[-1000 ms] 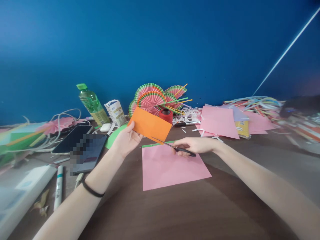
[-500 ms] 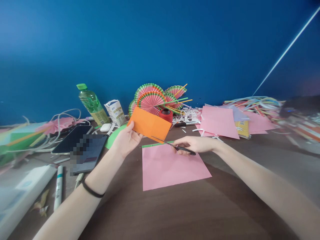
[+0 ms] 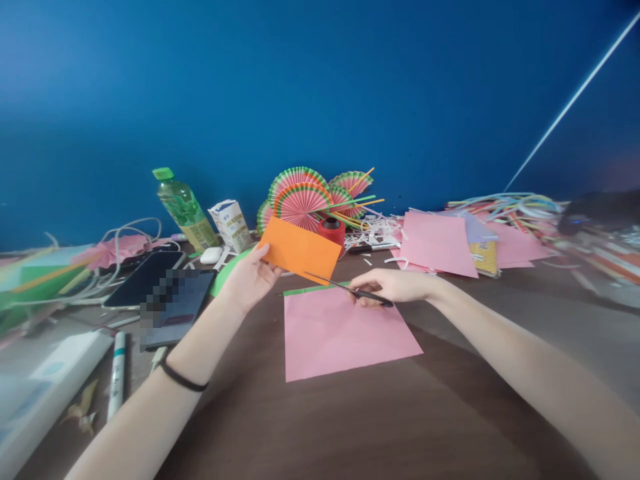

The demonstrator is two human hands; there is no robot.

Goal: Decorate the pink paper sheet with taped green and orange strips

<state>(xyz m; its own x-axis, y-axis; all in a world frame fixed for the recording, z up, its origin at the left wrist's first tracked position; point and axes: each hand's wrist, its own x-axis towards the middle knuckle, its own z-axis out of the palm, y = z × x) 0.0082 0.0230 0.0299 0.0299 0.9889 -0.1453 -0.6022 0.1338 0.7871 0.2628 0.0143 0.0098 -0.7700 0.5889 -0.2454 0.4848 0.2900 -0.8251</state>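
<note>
Left hand (image 3: 254, 277) is pinching the orange paper (image 3: 303, 250) around mid-frame, right hand (image 3: 393, 285) has its fingers closed round black-handled scissors (image 3: 374, 296), blades at the paper's lower edge. Pink paper (image 3: 345, 340) lies below center.

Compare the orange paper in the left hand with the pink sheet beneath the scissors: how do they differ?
The orange paper is held up at a tilt by the left hand, while the pink sheet lies on the table. The orange paper appears smaller than the pink sheet. A green strip shows along the pink sheet's far edge; the orange paper shows none. Both are four-sided.
</note>
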